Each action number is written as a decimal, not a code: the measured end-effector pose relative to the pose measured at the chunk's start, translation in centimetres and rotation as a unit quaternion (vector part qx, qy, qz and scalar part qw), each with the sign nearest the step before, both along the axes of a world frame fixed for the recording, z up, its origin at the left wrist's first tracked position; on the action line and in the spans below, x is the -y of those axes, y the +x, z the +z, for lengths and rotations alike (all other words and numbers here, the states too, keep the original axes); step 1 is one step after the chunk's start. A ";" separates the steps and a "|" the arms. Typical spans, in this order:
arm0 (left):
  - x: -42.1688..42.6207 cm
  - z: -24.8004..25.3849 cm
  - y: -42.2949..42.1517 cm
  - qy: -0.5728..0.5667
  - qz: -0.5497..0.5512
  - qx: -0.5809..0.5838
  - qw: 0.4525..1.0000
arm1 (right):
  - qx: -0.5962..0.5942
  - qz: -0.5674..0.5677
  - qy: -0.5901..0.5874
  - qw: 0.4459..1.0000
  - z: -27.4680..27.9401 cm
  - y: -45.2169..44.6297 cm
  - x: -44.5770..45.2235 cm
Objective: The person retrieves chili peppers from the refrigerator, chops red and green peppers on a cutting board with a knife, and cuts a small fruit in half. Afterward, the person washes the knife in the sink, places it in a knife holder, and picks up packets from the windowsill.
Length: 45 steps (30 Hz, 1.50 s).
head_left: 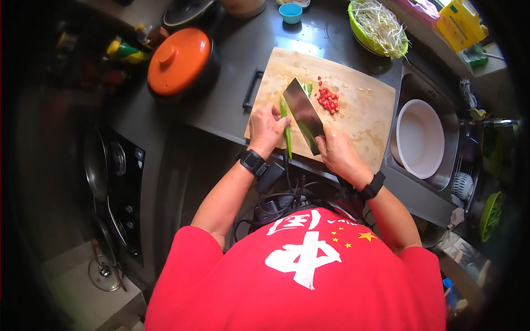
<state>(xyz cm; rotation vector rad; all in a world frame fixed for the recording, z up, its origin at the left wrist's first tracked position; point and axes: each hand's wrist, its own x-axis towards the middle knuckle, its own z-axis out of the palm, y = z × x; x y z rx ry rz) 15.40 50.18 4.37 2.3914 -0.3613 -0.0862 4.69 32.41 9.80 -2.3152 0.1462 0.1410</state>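
Observation:
On the wooden cutting board [359,129], my left hand [266,128] pinches a long green chili pepper [288,135] near the board's left edge. My right hand [339,151] grips a cleaver [303,113] by its handle, which the fingers mostly cover. The wide blade stands just right of the pepper, angled toward the upper left; whether it touches the pepper I cannot tell. Pieces of cut green pepper [308,88] show beyond the blade. A small pile of chopped red chili [328,101] lies to the right of the cleaver.
An orange-lidded pot [180,60] stands left of the board. Behind are a small blue bowl [290,13] and a green basket of bean sprouts [378,27]. A white basin [419,138] sits in the sink [406,91] at right. The stove [127,193] is at left.

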 end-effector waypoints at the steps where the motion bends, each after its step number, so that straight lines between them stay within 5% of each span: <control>1: 0.0 -0.1 0.0 -0.005 0.008 -0.007 1.000 | 0.013 -0.002 -0.005 1.000 -0.2 -0.1 -0.1; 21: 0.4 -1.0 0.3 -0.033 0.048 -0.010 0.998 | 0.063 0.084 -0.075 0.992 -1.5 2.8 -2.0; 34: -0.3 0.2 -0.6 -0.031 0.034 -0.032 0.998 | -0.022 0.016 -0.103 0.994 -1.0 1.3 0.5; 37: -0.1 -0.9 -0.4 -0.082 0.036 -0.034 0.995 | -0.008 -0.009 -0.027 1.000 0.2 1.4 1.8; 45: 0.6 -0.2 0.2 -0.079 0.052 -0.055 0.994 | 0.015 0.042 -0.047 0.998 1.2 0.4 -0.2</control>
